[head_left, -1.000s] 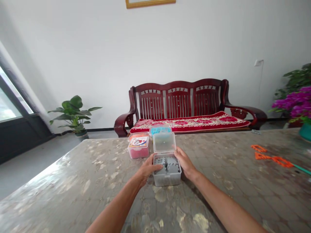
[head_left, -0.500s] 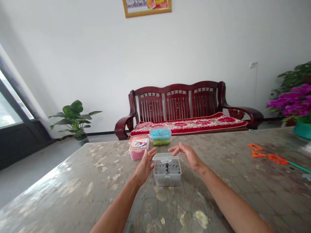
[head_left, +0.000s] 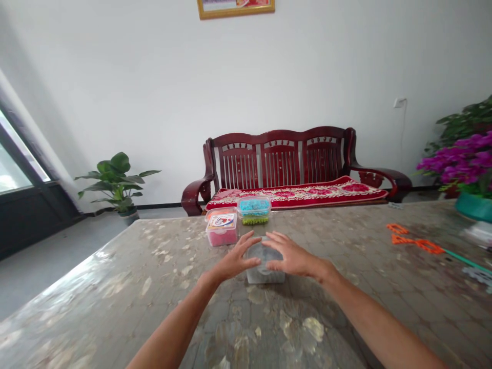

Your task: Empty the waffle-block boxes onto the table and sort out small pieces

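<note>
A clear plastic box with grey pieces inside stands on the table in front of me. Its lid now lies over the top, though whether it is fully snapped on I cannot tell. My left hand is at the box's left side, fingers spread and curved over the lid's edge. On the opposite side my right hand mirrors it, thumb and fingers apart over the lid. Both hands hide much of the lid, and firm contact is hard to make out. Neither hand grips anything.
Behind the box stand a pink-filled box with a label and stacked boxes of blue and green pieces. Orange connected pieces on a green stick lie at right, near a flowerpot. A wooden bench stands beyond the table.
The lid, tilted up before with the grey pieces showing beneath, has come down over the box. Both hands moved inward and lower, over the lid.
</note>
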The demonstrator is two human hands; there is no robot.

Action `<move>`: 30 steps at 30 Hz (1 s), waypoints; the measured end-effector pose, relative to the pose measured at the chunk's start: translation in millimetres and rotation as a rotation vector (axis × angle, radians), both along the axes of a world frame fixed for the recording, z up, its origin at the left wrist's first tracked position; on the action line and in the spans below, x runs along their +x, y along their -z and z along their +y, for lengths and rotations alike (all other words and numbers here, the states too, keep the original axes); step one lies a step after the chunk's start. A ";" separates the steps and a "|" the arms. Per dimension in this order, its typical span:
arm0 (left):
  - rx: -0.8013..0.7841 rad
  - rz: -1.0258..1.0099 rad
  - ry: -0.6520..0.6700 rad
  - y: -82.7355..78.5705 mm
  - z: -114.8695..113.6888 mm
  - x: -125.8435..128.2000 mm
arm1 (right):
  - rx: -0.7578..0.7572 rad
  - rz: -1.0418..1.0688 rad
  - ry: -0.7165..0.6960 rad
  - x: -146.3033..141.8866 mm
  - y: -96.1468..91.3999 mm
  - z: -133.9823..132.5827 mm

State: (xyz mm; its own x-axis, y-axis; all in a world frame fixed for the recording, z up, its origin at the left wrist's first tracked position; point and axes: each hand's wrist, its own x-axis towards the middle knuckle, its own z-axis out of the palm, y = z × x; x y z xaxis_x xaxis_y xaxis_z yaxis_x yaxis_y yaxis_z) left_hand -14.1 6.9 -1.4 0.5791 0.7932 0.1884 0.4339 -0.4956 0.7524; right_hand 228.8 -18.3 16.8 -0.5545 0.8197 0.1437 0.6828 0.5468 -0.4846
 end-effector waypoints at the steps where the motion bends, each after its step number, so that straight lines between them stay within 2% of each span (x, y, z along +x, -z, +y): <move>1: 0.010 0.002 0.028 -0.5 -0.4 0.3 | 0.006 -0.018 0.007 -1.4 -0.1 -1.3; 6: 0.009 -0.038 0.065 -2.1 -3.5 2.5 | 0.124 -0.011 0.048 -7.0 9.0 -6.4; 10: 0.028 -0.082 0.084 0.3 -4.4 3.1 | 0.221 0.018 0.024 -7.6 14.3 -9.5; 20: 0.119 -0.038 0.088 8.1 -3.9 3.7 | 0.413 -0.101 0.058 -15.4 20.6 -11.6; 25: 0.098 -0.095 0.069 11.8 -4.3 4.9 | 0.391 -0.081 0.037 -14.8 22.5 -10.4; 30: 0.137 -0.187 -0.024 26.8 -7.1 5.6 | 0.309 -0.098 -0.003 -1.5 15.9 -6.1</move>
